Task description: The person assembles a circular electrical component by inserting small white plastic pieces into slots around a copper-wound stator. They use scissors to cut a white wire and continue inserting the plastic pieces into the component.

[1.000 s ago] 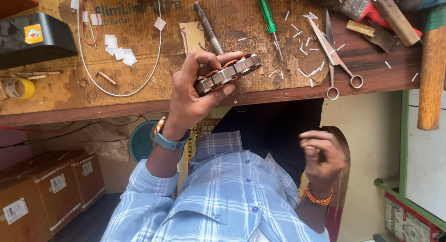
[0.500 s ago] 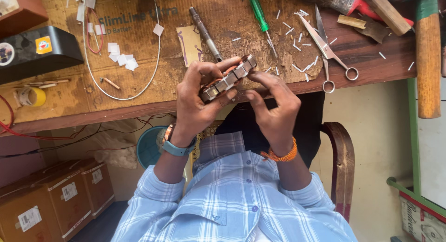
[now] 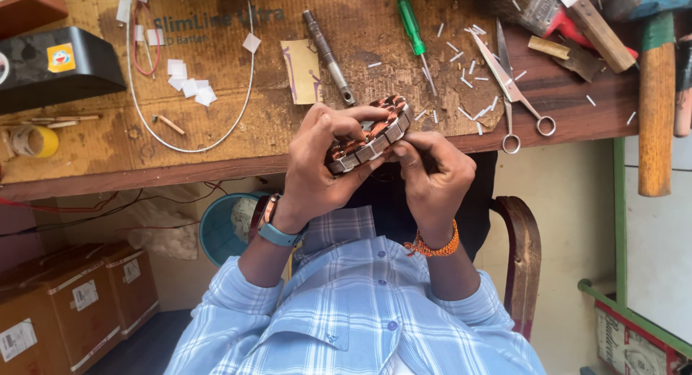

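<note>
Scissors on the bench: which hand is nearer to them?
Right. The right hand is below and left of the scissors, off the bench edge. The left hand is farther left, beyond the copper-wound stator that both hands hold.

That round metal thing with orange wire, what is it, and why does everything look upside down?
The camera sits on the person's head and looks down, so you see their checked shirt at the bottom and the bench at the top. The left hand and right hand together hold a ring of metal blocks wound with copper wire. It looks like part of a motor. On the bench lie a green screwdriver, scissors, a metal rod, a white wire loop, a hammer and small paper bits.
</note>
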